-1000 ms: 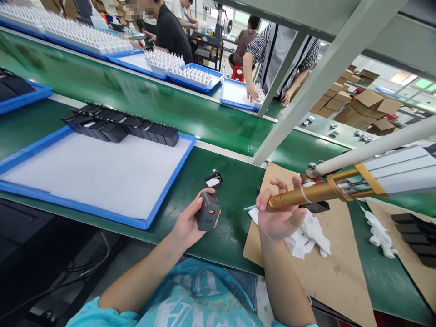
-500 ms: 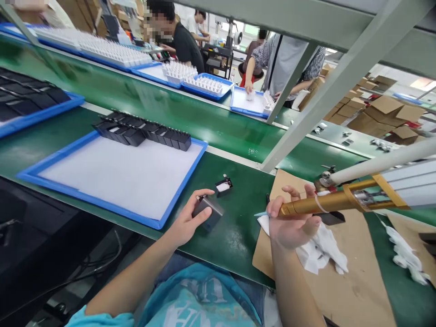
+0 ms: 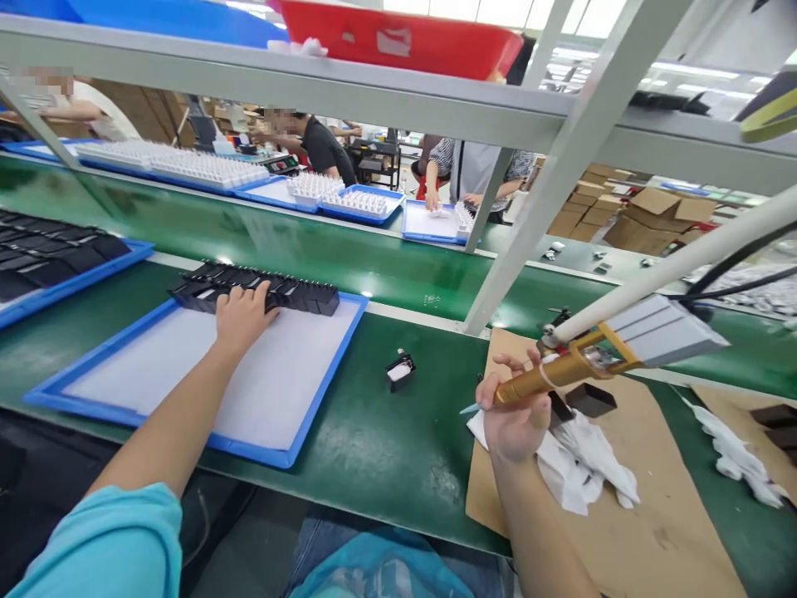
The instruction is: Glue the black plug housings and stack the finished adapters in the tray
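Note:
My left hand (image 3: 242,316) is at the row of black plastic cases (image 3: 305,296) along the far side of a blue-rimmed tray (image 3: 280,457). Its fingers are curled over one case in the row, mostly hiding it, and the thumb points right. My right hand (image 3: 514,415), palm up, is closed around the lower end of a gold-coloured cylindrical tool (image 3: 541,375). A light blue pointed tip (image 3: 470,409) sticks out to the left of its fingers. Between the hands, a small open black part with a white piece (image 3: 399,370) lies on the green bench.
Brown cardboard (image 3: 647,490) lies at right, bearing white cloths (image 3: 579,465) and dark cases (image 3: 590,399). Another tray of black cases (image 3: 56,253) stands at left. A slanted grey post (image 3: 535,224) and a shelf with a red bin (image 3: 398,37) rise in front; people work beyond.
My left hand has carried a black case from the bench's middle up and left to the row in the tray. My right hand remains on the gold-coloured tool. The view has tilted upward.

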Motion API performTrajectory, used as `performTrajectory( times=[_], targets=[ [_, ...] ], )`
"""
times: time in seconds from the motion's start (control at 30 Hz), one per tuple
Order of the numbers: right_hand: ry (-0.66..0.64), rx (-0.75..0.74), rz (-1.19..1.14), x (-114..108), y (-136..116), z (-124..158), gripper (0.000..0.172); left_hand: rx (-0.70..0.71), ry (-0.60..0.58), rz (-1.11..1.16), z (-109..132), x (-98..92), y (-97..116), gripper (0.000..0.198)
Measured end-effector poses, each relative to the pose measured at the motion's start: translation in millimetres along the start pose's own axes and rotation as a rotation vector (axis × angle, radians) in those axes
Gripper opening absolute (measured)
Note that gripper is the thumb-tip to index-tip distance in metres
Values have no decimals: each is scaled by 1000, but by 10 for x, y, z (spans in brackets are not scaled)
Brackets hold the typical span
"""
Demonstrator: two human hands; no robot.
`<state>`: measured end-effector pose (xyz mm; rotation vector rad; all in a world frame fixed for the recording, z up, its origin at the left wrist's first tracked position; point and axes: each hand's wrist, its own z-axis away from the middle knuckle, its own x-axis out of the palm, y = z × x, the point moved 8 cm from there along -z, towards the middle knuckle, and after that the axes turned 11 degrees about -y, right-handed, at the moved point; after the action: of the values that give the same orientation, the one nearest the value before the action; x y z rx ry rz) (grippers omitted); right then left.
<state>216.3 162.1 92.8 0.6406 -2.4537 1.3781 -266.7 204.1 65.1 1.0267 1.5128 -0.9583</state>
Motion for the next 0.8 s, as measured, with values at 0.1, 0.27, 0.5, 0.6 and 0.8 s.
performTrajectory(
  times=[0.1,0.27,0.5,0.6,0.8],
  targets=[
    [1,-2,-15,4,-2,4,51,-30,125,64,66,-74,-30,60],
    [-19,-9,-21,31,-9,17,45,145,192,283,170,-233,370,61],
    [-19,-17,27,13,9,24,37,634,-370,650,848,-13,1918,74],
    [-17,-11,1,5,12,23,42,668,-493,700,1054,107,2287,81],
    [-44,-9,-75,53,17,40,49,614,-496,655,1094,269,2375,54]
  ],
)
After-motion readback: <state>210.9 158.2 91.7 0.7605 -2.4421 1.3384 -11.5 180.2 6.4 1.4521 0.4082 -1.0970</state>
